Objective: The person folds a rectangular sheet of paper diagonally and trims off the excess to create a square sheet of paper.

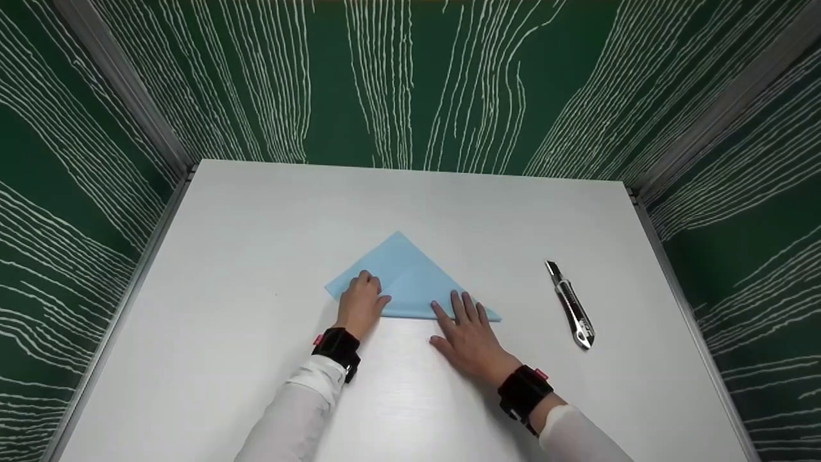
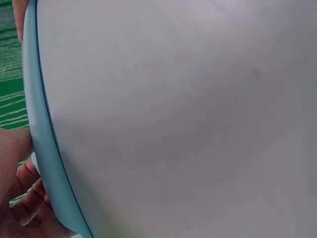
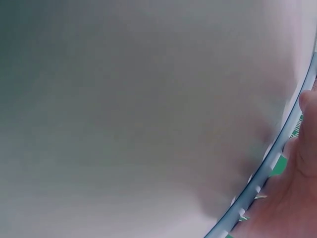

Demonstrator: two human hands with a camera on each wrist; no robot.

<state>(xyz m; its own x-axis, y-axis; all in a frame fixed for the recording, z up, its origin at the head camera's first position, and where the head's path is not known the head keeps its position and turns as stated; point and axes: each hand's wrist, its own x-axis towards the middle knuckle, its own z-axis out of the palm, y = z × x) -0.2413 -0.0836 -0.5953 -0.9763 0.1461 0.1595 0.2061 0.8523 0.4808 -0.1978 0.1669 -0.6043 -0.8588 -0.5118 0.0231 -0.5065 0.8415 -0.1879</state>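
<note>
A light blue sheet of paper [image 1: 410, 269], folded into a triangle, lies on the white table with its peak pointing away and its folded edge nearest me. My left hand [image 1: 362, 301] grips the paper's left part with curled fingers, the thumb out to the right; what its fingertips do is partly hidden. In the left wrist view, the left hand's fingers [image 2: 27, 198] bend against the blue edge. My right hand [image 1: 471, 340] presses spread, straight fingers on the folded edge near the right corner, its thumb on the table. The right wrist view shows the right hand [image 3: 292, 193] along that edge.
A utility knife [image 1: 571, 307] with its blade tip showing lies on the table [image 1: 256, 212] to the right of the paper. Green walls with white wavy lines [image 1: 385, 83] stand behind and at both sides, with grey metal posts [image 1: 122, 77] at the corners.
</note>
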